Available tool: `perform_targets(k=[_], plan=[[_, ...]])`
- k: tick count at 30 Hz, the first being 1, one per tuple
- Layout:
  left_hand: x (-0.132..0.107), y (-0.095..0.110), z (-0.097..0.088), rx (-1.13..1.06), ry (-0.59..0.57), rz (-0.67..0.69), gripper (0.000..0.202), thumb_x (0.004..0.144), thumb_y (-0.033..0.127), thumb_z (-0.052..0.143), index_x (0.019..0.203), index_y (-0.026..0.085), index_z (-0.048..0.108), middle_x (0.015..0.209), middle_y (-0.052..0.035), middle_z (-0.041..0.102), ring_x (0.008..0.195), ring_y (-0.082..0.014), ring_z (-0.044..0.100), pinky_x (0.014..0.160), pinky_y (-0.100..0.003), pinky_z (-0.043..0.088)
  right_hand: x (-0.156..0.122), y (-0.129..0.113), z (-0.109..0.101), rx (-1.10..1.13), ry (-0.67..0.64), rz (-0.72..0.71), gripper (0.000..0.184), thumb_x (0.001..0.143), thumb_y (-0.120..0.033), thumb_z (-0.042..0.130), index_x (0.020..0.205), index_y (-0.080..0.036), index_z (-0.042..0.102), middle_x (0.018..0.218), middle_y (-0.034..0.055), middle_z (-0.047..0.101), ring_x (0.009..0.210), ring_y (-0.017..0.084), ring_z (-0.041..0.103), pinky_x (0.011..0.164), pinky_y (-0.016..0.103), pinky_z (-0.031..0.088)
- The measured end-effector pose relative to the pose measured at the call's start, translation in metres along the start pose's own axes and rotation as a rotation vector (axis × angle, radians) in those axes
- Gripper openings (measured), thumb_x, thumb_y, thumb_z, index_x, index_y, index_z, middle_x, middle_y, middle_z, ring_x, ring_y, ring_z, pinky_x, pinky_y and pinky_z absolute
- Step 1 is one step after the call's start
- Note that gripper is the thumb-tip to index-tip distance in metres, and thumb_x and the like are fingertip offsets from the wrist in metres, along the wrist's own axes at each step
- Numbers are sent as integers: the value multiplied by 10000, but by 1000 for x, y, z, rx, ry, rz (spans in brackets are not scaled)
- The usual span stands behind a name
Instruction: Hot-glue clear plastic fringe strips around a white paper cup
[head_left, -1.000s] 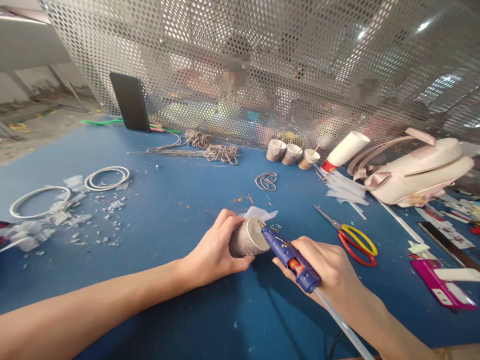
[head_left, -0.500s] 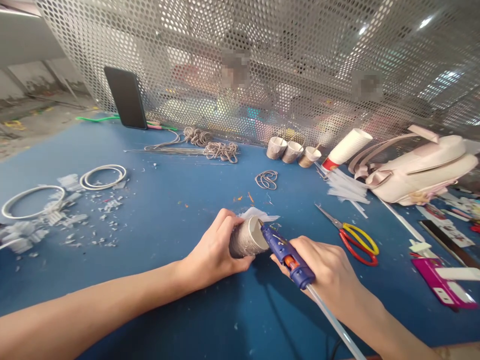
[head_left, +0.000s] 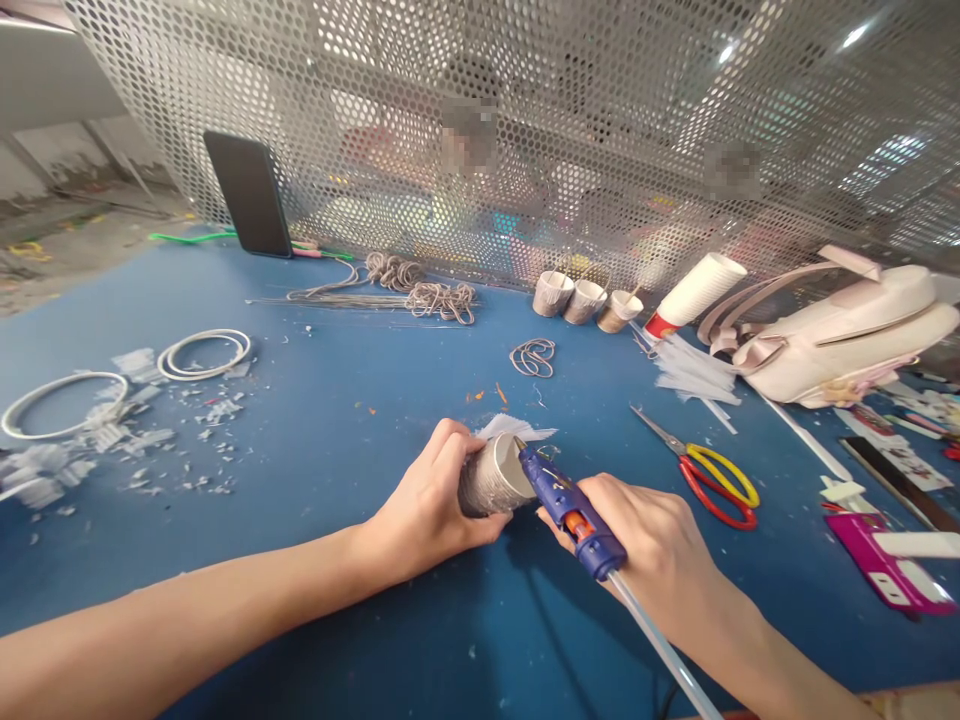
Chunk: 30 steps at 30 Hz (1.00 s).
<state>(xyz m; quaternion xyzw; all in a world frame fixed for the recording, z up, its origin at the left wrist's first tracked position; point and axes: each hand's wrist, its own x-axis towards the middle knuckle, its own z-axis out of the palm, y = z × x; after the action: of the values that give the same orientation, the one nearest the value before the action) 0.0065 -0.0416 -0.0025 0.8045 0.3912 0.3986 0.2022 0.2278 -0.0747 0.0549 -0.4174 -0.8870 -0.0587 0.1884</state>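
A paper cup (head_left: 491,478) wrapped in greyish cord lies tilted on its side, its open mouth turned to the right. My left hand (head_left: 431,490) is closed around it, thumb below and fingers over the top. In my right hand (head_left: 637,530) is a blue glue gun (head_left: 574,510), with a long clear glue stick (head_left: 664,645) coming out of its back. The nozzle is at the cup's rim; whether it touches is too small to tell. Behind the cup lies a piece of white gauzy material (head_left: 517,428).
Scissors (head_left: 690,460) with red and yellow handles lie right. Farther back are a cord loop (head_left: 532,357), three wrapped cups (head_left: 585,300), stacked paper cups (head_left: 697,290) and a pale bag (head_left: 847,335). White rings (head_left: 204,355) and scraps lie left. A phone (head_left: 251,195) leans against the perforated screen (head_left: 570,130).
Both hands keep nearly the same pose. The glue gun and my right hand have shifted very slightly left; the cup stays in my left hand.
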Motion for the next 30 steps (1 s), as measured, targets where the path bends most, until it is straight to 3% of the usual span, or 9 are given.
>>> perform_targets(k=[11, 30], plan=[[-1, 0, 0, 36, 21, 27, 524, 674, 188, 723, 1089, 204, 402, 989, -50, 467, 880, -203, 544, 719, -364, 532, 2, -3, -3, 0, 37, -19, 133, 872, -150, 472, 744, -184, 492, 589, -17, 500, 479, 141, 492, 498, 280, 299], [-2, -2, 2, 129, 112, 63, 512, 689, 213, 703, 1100, 205, 399, 990, -64, 474, 915, -228, 553, 710, -377, 534, 1, -7, -6, -70, -6, 74, 159, 855, -125, 429, 720, -201, 466, 543, -19, 514, 452, 138, 514, 464, 284, 265]])
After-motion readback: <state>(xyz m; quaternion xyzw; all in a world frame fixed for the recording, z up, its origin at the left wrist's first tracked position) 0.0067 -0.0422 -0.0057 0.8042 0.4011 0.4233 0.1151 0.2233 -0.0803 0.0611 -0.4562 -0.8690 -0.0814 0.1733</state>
